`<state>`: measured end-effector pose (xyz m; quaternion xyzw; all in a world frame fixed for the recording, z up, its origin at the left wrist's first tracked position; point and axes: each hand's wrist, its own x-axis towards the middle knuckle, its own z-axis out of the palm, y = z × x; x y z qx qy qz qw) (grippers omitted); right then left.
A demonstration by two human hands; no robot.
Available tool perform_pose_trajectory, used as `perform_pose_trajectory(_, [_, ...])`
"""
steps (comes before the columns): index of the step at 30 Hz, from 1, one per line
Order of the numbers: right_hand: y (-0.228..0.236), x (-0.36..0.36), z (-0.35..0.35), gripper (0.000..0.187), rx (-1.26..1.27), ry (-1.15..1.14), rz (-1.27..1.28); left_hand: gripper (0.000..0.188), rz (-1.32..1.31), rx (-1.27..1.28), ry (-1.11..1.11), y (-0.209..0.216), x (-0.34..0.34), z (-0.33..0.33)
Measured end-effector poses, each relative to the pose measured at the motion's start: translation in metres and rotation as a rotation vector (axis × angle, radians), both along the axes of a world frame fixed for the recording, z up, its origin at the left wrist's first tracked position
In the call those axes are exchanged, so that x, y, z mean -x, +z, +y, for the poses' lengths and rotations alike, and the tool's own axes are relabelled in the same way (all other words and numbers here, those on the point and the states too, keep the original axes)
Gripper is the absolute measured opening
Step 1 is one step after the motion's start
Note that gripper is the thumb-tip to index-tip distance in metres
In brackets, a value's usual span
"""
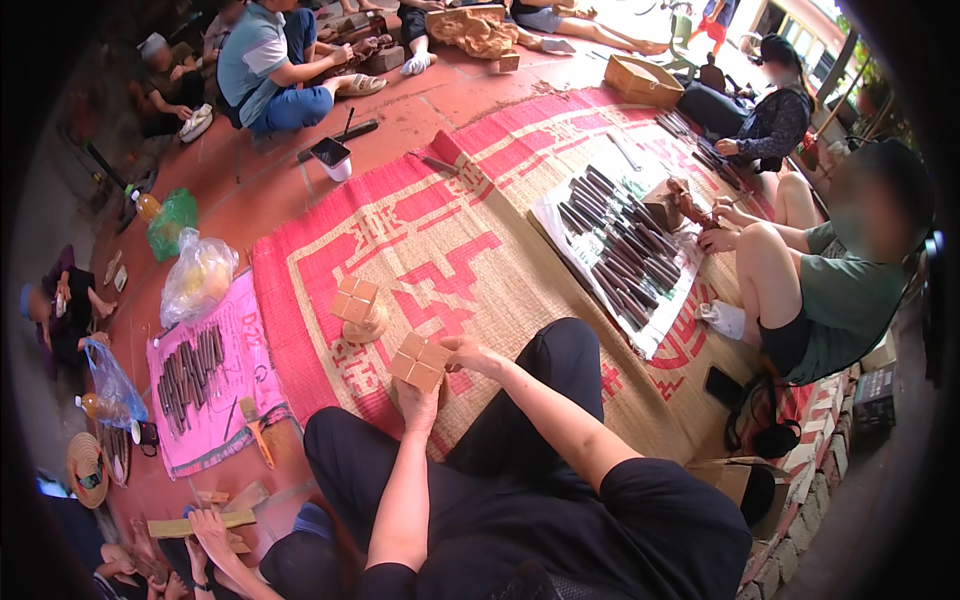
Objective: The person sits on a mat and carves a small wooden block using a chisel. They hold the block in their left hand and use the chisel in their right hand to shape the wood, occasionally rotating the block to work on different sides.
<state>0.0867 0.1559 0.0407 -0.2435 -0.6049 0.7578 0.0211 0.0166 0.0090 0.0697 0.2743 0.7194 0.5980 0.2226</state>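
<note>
Above my lap I hold a square brown block (419, 360) with thin pale lines crossing on its top, like a small wrapped box; its material I cannot make out. My left hand (416, 402) is closed round it from below. My right hand (474, 356) has its fingers closed at the block's right edge. Beyond it, a similar square block (354, 298) with pale crossing lines rests on or against a round, pale tan turned piece (367, 326) on the red and straw-coloured mat (500, 290).
Many dark-handled tools (620, 245) lie on a white sheet at right, beside a seated person handling a carved brown figure (688, 200). More tools (190, 375) and a brush (256, 432) lie on a pink cloth (245, 335) at left. A phone (723, 386) lies near my right knee.
</note>
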Motion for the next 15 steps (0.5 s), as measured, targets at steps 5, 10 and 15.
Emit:
perform_pose_trajectory(5, [-0.003, 0.004, -0.002, 0.008, 0.164, -0.129, 0.092, 0.048, 0.062, -0.014, -0.046, -0.016, 0.006, 0.001])
perform_pose_trajectory(10, [0.002, 0.001, -0.011, 0.006, 0.368, -0.151, 0.122, 0.049, -0.056, -0.02, 0.026, -0.014, 0.001, -0.001])
perform_pose_trajectory(15, [0.003, 0.006, -0.012, 0.017, 0.223, -0.197, 0.131, 0.047, 0.077, -0.02, -0.006, -0.007, -0.001, -0.001])
